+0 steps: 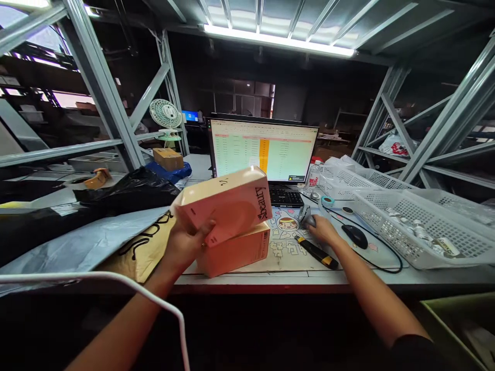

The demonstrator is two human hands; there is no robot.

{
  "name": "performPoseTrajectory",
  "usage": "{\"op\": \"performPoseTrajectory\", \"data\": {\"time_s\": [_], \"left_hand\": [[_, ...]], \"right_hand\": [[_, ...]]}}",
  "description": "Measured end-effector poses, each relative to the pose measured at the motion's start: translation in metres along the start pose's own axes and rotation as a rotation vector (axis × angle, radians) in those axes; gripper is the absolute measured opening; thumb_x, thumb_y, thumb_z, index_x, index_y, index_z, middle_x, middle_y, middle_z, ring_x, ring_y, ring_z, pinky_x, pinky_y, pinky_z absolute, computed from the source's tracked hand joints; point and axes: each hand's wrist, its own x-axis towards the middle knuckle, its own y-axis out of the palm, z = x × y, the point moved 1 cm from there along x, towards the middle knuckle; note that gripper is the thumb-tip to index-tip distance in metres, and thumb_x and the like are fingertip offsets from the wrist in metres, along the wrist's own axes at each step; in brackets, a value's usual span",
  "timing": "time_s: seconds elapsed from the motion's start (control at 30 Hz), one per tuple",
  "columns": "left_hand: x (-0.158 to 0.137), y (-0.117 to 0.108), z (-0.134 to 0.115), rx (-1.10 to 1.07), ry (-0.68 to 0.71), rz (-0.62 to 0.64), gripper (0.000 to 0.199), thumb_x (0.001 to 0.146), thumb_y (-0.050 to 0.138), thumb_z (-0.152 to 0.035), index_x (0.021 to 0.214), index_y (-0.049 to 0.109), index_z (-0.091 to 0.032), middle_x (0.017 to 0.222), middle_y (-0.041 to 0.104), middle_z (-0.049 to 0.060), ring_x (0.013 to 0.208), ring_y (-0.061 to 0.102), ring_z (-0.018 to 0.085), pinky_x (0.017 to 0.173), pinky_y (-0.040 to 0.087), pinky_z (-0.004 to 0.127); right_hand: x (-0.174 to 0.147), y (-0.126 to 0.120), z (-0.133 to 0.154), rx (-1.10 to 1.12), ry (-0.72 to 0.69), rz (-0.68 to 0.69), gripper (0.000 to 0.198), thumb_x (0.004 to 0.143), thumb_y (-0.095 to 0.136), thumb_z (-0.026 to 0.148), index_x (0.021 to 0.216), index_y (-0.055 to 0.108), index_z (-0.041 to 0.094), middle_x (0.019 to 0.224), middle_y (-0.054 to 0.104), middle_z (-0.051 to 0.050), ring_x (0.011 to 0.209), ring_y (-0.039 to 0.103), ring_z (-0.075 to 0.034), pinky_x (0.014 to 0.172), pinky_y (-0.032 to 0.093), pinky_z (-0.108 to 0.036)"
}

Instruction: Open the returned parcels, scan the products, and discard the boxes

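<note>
The left hand (183,246) grips a smooth, oblong pink box (232,208) mid-frame, tilted above a second box (236,253); right of centre, the right hand (324,231) clasps a rounded grey tool (307,217).

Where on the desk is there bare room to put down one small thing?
The clearest patch is the printed mat between the lower pink box and the yellow-black cutter, in front of the keyboard. A narrower one lies between the mouse and the front white basket, crossed by a cable. Left is crowded with plastic packaging; right, with baskets.
</note>
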Motion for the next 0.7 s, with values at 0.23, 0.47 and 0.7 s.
{"op": "performPoseTrajectory", "data": {"time_s": [0.23,0.47,0.7], "left_hand": [[0.007,0.000,0.007,0.160,-0.064,0.236,0.091,0.071,0.080,-0.080,0.136,0.065,-0.018,0.133,0.073,0.017,0.127,0.068,0.042,0.110,0.057,0.058],[0.016,-0.009,0.023,0.221,-0.010,0.426,0.091,0.071,0.084,-0.074,0.144,0.063,-0.024,0.148,0.065,0.014,0.141,0.059,0.041,0.120,0.050,0.058],[0.015,-0.004,0.037,0.178,0.015,0.372,0.088,0.073,0.082,-0.074,0.138,0.066,-0.017,0.146,0.066,0.018,0.138,0.061,0.042,0.112,0.057,0.054]], "right_hand": [[0.005,0.021,-0.001,-0.033,0.063,0.023,0.068,0.086,0.077,0.041,0.142,0.056,0.010,0.133,0.068,-0.022,0.120,0.068,-0.033,0.093,0.050,-0.035],[0.052,-0.011,0.011,0.001,0.110,-0.122,0.057,0.108,0.045,0.045,0.153,0.051,0.010,0.142,0.063,-0.023,0.132,0.061,-0.035,0.107,0.047,-0.042],[0.099,0.060,0.091,0.057,-0.007,-0.036,0.055,0.103,0.057,0.036,0.151,0.054,0.011,0.151,0.057,-0.020,0.138,0.054,-0.033,0.115,0.043,-0.039]]}}
